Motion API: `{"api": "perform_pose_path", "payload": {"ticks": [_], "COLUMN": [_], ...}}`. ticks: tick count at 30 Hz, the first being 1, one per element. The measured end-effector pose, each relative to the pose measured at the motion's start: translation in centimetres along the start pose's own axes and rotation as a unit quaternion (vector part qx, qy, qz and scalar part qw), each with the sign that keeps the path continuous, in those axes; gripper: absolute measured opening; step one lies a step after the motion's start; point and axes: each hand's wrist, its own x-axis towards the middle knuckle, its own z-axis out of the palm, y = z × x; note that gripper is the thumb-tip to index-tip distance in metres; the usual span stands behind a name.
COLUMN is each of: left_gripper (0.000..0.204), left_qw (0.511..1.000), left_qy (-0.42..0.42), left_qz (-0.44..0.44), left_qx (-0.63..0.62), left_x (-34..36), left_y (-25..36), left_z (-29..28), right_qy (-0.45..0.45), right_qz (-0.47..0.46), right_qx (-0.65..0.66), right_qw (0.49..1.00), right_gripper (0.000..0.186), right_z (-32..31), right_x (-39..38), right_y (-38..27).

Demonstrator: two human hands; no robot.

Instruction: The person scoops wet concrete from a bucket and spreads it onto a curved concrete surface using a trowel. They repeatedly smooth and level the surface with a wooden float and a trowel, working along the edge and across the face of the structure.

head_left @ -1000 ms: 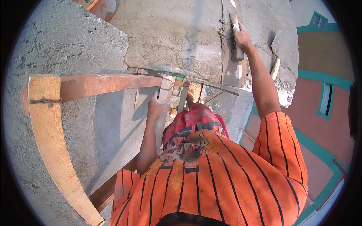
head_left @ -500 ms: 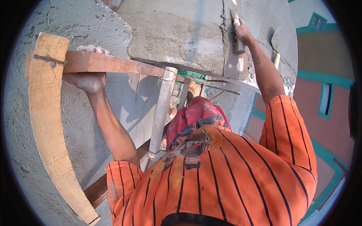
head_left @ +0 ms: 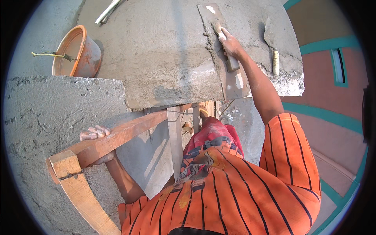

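Note:
My right hand (head_left: 232, 44) is closed round the handle of a long flat plastering trowel (head_left: 236, 87). The blade lies against the wet grey mortar (head_left: 164, 51), with a raised ridge of mortar along its left edge. Out to the left, my left hand (head_left: 96, 133) wraps round a reddish wooden beam (head_left: 121, 135); its fingertips show above the beam and part of the palm below, while the beam hides the rest. Right of the plastering trowel, a pointed trowel (head_left: 276, 62) with a pale handle rests on the mortar.
An orange bucket (head_left: 88, 58) stands at the upper left, near a white pipe-like piece (head_left: 107, 11). A curved pale timber (head_left: 84, 199) is tied to the beam's near end. An upright post (head_left: 174, 137) stands before my legs. The slab ends in a rough edge (head_left: 291, 84).
My view has shifted, bringing the bucket and more of the slab into sight. The left hand and beam sit lower in the picture. Both hands keep their grips.

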Motion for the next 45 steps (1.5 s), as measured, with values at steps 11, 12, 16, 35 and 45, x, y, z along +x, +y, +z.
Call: {"api": "perform_pose_path", "payload": {"ticks": [11,12,16,35,45], "left_gripper": [0.052,0.053,0.062,0.085,0.083], "left_qw": [1.000,1.000,0.999,0.994,0.991], "left_qy": [0.025,0.020,0.021,0.059,0.076], "left_qz": [-0.002,0.000,0.017,-0.017,0.016], "left_qx": [0.012,0.022,0.033,-0.086,-0.108], "left_x": [-1.7,-2.1,-1.9,-0.8,-1.3], "left_y": [-0.3,-0.2,-0.9,-1.4,-1.6], "left_z": [0.0,-1.4,-1.3,-1.5,-0.1], "right_qy": [-0.100,-0.121,-0.109,-0.163,-0.199], "right_qz": [0.052,0.068,-0.006,-0.103,-0.044], "right_qx": [-0.026,-0.030,-0.041,-0.086,-0.232], "right_qw": [0.993,0.990,0.993,0.977,0.951], "right_gripper": [0.057,0.057,0.056,0.056,0.060], "right_z": [-6.0,-6.7,-3.3,0.5,-9.5], "right_x": [-15.0,-17.1,-12.1,-4.7,-13.5], "right_y": [4.1,4.2,1.4,-5.7,4.3]}}
